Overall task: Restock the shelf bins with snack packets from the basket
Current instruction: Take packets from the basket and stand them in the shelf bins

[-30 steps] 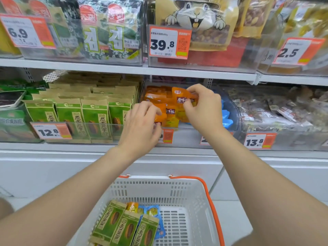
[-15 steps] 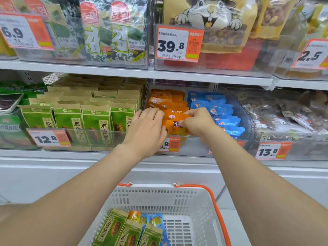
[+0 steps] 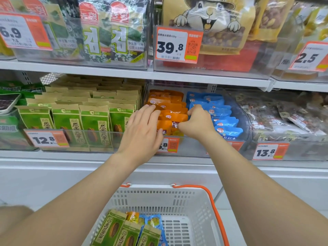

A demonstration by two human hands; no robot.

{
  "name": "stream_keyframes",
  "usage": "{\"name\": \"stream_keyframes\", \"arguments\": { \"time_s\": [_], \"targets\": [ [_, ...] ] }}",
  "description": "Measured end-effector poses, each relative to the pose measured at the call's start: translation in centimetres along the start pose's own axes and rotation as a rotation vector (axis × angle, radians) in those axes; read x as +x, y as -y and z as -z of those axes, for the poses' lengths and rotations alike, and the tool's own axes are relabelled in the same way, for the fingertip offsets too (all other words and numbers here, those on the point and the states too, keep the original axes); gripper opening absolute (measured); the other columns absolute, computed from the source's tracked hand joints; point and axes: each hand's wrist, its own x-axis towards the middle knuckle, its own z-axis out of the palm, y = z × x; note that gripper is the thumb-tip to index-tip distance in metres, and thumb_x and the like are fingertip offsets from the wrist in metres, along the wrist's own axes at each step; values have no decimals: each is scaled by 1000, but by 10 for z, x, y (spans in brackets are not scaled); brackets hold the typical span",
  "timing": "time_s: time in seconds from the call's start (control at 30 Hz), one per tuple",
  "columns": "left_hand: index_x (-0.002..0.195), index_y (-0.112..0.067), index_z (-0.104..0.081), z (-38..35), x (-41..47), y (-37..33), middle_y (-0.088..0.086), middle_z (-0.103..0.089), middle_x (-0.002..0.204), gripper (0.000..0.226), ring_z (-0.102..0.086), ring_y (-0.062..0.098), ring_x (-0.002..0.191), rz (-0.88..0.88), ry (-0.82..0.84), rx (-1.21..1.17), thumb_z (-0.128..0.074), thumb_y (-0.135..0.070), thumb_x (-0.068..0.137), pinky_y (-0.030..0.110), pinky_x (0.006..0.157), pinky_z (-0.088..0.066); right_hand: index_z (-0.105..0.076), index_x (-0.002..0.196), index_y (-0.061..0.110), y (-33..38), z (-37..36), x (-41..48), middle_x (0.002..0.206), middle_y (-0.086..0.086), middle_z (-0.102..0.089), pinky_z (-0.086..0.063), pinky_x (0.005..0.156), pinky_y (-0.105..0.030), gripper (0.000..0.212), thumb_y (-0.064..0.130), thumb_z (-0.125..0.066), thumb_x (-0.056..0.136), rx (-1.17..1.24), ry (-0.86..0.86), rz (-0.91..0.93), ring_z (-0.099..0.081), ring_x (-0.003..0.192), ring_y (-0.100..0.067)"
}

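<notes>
Hands are both up at the middle shelf, working on the row of orange packets point(image 3: 171, 110) standing in the left half of the clear bin point(image 3: 247, 125), beside the blue packets point(image 3: 219, 110). The left hand point(image 3: 142, 129) lies flat with straight fingers against the left side of the orange row, pressing and steadying, not gripping. The right hand point(image 3: 197, 124) has its fingers curled in at the row's right edge and looks to be pinching the front packets near their top corner. To my eye this is the squaring-up step, with packets being seated and lined up, not a fresh one being carried in. Both forearms reach up and forward over the white basket point(image 3: 150, 188), which sits low in front with more stock to go: green seed packets point(image 3: 113, 229), an orange one point(image 3: 132, 216) and some blue ones point(image 3: 153, 221). The next move, I'd judge, calls for letting go without tipping the row, then dropping a hand to the basket for another packet that matches its bin
</notes>
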Motion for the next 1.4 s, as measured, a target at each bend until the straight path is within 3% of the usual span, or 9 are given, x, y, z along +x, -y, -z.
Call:
{"name": "stream_keyframes", "arguments": {
  "time_s": [0.07, 0.2, 0.3, 0.5, 0.63, 0.83, 1.03, 1.27, 1.4],
  "targets": [
    [141, -9, -53, 3, -2, 1, 11, -51, 147, 46, -45, 31, 139, -25, -47, 20, -55, -30, 100, 46, 117, -36, -52, 124, 21, 5, 4, -8, 120, -9, -58, -57, 91, -49, 67, 34, -61, 59, 22, -63, 66, -56, 113, -28],
    [116, -11, -60, 11, -8, -3, 10, -55, 117, 27, -49, 31, 108, -27, -167, 43, -62, -21, 91, 43, 91, -41, -60, 136, 34, 18, 14, -28, 76, 7, -68, -55, 82, -33, 63, 8, -62, 79, 223, -9, 349, -66, 80, -10],
    [97, -11, -56, 15, -16, -3, 9, -48, 96, 16, -42, 29, 87, -73, -143, 104, -62, -17, 83, 42, 74, -34, -51, 147, 39, 20, 15, -46, 70, 1, -66, -54, 87, -31, 73, 7, -63, 82, 275, 33, 517, -62, 68, -7],
    [81, -13, -56, 9, -47, 7, 5, -51, 77, 11, -46, 31, 74, -211, -48, 106, -58, -23, 86, 42, 64, -34, -51, 144, 30, 3, 11, -83, 69, 3, -64, -55, 78, -33, 65, 8, -65, 84, 163, 85, 480, -63, 75, -13],
    [75, -18, -60, -9, -80, 3, 1, -62, 65, 21, -58, 31, 61, -233, 252, 56, -51, -34, 85, 34, 55, -38, -65, 124, 27, -20, -10, -107, 66, 9, -61, -55, 78, -36, 47, 10, -61, 81, 31, 153, 423, -61, 79, -14],
    [100, -20, -66, -44, -130, -15, 1, -69, 88, 26, -64, 28, 85, -251, 740, 128, -48, -37, 93, 36, 68, -43, -57, 135, 28, -70, -54, -136, 102, 1, -64, -52, 82, -37, 49, 18, -59, 87, -284, 478, 329, -60, 111, -26],
    [131, -19, -61, -113, -178, -21, 7, -64, 123, 36, -60, 28, 113, -129, 1162, 58, -49, -30, 98, 44, 94, -52, -50, 142, 23, -113, -95, -138, 133, -10, -55, -56, 88, -45, 49, 14, -55, 94, -565, 688, 300, -62, 111, -35],
    [159, -17, -38, -174, -199, -21, 7, -40, 163, 58, -46, 30, 144, -38, 1359, 8, -47, -27, 102, 45, 116, -44, -57, 131, 18, -144, -129, -128, 128, -6, -62, -50, 101, -46, 35, 12, -52, 97, -795, 916, 260, -62, 114, -30],
    [161, -16, -34, -217, -209, -11, 7, -39, 165, 62, -44, 29, 147, 58, 1365, -56, -46, -30, 102, 47, 119, -40, -53, 141, 17, -152, -137, -112, 138, -8, -58, -53, 100, -45, 41, 13, -52, 100, -754, 943, 211, -60, 121, -32]
  ]
}}
